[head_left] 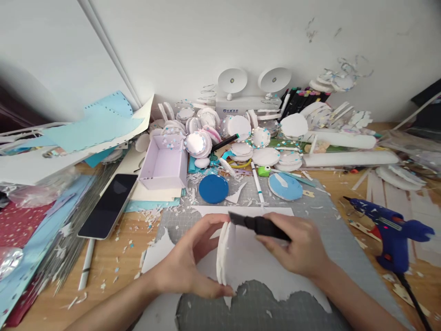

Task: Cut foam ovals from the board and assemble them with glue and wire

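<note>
In the head view my left hand grips a white layered foam disc on edge, thumb at its bottom and fingers at its top. My right hand is closed around the black handle of a utility knife. The knife's dark blade reaches the top rim of the disc, close to my left fingertips. Beneath both hands lies a white sheet with ragged, curved cut-outs. It rests on a grey cutting mat.
A blue disc, a light blue disc and a lilac box stand beyond the sheet. Left is a phone; right, a blue glue gun with its cord. Many white discs pile up along the wall. Scraps litter the table.
</note>
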Demonstrator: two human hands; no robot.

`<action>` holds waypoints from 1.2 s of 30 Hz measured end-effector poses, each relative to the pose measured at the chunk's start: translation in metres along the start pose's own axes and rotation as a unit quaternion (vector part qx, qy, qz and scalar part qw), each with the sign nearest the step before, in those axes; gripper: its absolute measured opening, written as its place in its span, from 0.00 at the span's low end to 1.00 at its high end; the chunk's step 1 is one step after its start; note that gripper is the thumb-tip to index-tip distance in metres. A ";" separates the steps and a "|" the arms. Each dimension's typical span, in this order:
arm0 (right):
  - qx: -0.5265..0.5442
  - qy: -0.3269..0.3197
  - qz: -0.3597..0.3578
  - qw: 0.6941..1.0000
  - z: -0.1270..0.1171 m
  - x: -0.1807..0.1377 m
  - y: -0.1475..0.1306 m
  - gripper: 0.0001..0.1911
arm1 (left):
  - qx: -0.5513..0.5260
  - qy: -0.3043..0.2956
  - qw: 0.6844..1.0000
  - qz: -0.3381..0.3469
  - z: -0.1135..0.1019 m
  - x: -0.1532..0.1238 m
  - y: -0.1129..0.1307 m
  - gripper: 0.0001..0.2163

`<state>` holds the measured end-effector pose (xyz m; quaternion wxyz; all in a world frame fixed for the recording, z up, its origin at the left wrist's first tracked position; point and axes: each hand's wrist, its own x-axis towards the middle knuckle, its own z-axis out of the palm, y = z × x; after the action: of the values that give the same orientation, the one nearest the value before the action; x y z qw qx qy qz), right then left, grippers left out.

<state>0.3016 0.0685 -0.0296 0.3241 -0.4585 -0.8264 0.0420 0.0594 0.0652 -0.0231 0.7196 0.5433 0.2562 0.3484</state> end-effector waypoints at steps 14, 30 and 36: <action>0.123 -0.060 0.131 0.982 0.001 0.001 -0.009 0.12 | 0.217 0.033 0.974 0.058 -0.002 -0.002 -0.004 0.38; 0.103 -0.024 -0.019 0.994 0.008 -0.002 -0.025 0.17 | -0.095 -0.008 0.995 -0.014 0.004 0.003 0.006 0.38; 0.070 -0.016 -0.045 0.996 0.009 -0.005 -0.027 0.16 | -0.057 0.002 0.997 -0.049 0.002 0.002 0.000 0.46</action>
<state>0.2785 0.0516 -0.0291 0.3441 -0.3959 -0.8464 0.0922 0.0625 0.0652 -0.0227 0.7651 0.4875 0.2637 0.3278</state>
